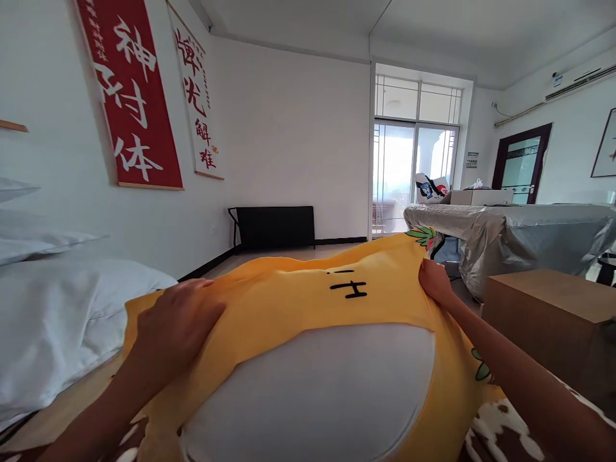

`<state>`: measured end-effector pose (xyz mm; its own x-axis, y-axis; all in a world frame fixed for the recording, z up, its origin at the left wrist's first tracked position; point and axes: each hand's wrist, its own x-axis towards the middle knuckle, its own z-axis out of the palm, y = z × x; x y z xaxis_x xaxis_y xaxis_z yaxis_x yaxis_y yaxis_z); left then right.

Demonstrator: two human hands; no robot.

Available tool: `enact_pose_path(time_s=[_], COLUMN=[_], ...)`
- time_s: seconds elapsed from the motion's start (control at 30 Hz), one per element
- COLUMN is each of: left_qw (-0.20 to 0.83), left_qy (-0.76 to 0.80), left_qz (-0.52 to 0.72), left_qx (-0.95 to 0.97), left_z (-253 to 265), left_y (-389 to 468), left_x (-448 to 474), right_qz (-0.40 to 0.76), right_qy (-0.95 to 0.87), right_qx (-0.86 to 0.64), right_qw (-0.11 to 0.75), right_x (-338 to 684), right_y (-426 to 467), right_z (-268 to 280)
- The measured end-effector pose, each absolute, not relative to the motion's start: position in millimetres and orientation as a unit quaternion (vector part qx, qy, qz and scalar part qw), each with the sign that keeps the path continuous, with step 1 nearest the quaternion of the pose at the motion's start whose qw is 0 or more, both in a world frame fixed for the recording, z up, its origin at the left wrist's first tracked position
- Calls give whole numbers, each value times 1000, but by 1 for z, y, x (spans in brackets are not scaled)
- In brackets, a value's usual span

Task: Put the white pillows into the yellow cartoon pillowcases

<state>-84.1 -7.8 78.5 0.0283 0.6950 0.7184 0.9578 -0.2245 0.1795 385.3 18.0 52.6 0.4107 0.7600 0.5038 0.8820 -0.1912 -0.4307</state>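
Note:
A yellow pillowcase [283,289] with black lettering and green leaf prints spreads in front of me. A plain white pillow [317,391] shows through its wide opening, partly covered by the yellow cloth. On the left side, my left hand [180,321] is closed over the cloth, its fingertips hidden in the folds. My right hand [434,282] is closed in a fist on the pillowcase's far right edge, just below a leaf print, pulling the cloth taut there.
White pillows [81,308] are piled at the left. A cardboard box [543,321] stands at the right, close to my right forearm. Behind it is a table under a silvery plastic sheet [510,237]. A black folded panel [276,228] leans by the far wall.

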Motion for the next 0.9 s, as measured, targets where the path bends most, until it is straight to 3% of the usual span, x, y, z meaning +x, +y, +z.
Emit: enact_pose_path(time_s=[0.17,0.3,0.47,0.7,0.9], left_qw=[172,69,-76,-63,-139], left_qy=[-556,-536,-610,-540,-466], left_qz=[-348,-290,-273,-339,-305], left_qx=[-735,-790,-740,-768,-819], left_z=[-12,-55,-54,-48,-34], left_y=[-10,14,60,72,54], left_x=[-112,-120,-102,-53,-36], right_qz=[-34,-14,-29,-74,23], right_qy=[-529,-536,-536,-569,-837], right_qx=[-803,-810,-816,-794,-496], right_qw=[272,237,213,203,229], right_x=[400,406,418,425,369], right_y=[39,53,56,22,-31], right_z=[14,-1,-10,-1,3])
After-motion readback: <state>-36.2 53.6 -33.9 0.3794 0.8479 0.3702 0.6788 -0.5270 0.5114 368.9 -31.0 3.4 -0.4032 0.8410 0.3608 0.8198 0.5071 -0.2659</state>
